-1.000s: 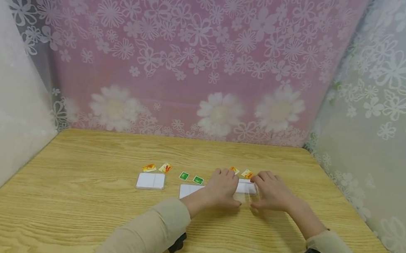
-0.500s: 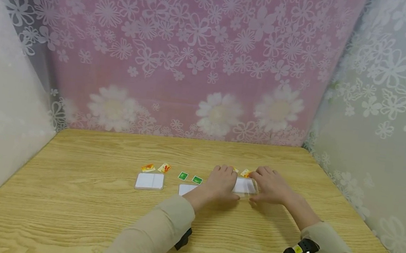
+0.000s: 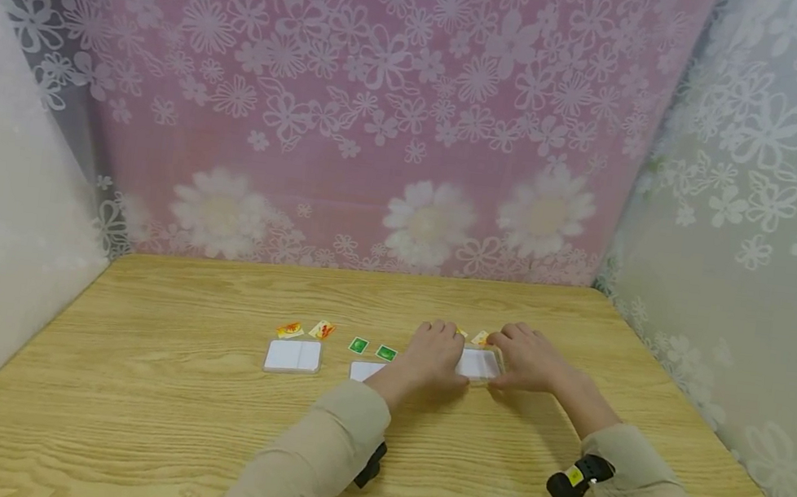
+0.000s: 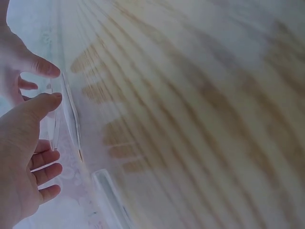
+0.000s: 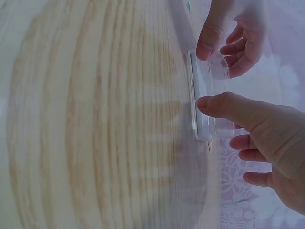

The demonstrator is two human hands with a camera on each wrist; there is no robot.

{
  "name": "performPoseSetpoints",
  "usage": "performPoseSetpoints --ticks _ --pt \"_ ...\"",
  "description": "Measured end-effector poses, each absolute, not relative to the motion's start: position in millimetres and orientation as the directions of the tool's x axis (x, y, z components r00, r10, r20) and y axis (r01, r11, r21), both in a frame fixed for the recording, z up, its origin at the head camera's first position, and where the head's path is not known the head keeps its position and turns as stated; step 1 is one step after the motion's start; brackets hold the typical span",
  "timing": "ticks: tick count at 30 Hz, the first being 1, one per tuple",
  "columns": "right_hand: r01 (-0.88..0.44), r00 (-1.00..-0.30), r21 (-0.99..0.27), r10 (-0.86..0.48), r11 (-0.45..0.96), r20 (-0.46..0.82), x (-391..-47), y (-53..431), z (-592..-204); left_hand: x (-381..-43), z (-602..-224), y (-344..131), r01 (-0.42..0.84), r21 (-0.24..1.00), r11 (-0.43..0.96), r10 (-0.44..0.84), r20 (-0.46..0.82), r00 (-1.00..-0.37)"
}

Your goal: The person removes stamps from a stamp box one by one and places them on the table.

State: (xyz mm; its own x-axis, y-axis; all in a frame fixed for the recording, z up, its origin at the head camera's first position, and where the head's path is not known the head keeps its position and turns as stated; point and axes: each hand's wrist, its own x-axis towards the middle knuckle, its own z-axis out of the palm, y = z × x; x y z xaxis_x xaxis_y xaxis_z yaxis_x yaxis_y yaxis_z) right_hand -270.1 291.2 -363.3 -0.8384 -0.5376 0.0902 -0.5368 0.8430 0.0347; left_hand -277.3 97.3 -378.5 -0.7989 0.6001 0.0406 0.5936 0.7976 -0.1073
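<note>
Holding the clear plastic case (image 3: 479,364) by its two short ends, where it lies on the wooden table (image 3: 150,417) at the right end of the row of cases, we pinch it between thumb and fingers of the left hand (image 3: 430,359) and the right hand (image 3: 529,362); we judge an even, light squeeze from both sides will keep the thin shell level and unbent. Our hands cover most of the small orange cards (image 3: 480,338) behind it, and the middle case (image 3: 366,370) is half hidden by the left wrist; whether the held case is lidded or filled we cannot tell.
</note>
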Motion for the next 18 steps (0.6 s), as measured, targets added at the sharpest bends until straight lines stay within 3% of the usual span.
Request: performPoseSetpoints --ticks 18 --pt "-0.523 -0.852 -0.003 -0.523 0.852 0.022 -282.6 288.8 -367.4 -283.3 -380.6 101.0 0.57 -0.09 0.816 0.574 0.016 -0.819"
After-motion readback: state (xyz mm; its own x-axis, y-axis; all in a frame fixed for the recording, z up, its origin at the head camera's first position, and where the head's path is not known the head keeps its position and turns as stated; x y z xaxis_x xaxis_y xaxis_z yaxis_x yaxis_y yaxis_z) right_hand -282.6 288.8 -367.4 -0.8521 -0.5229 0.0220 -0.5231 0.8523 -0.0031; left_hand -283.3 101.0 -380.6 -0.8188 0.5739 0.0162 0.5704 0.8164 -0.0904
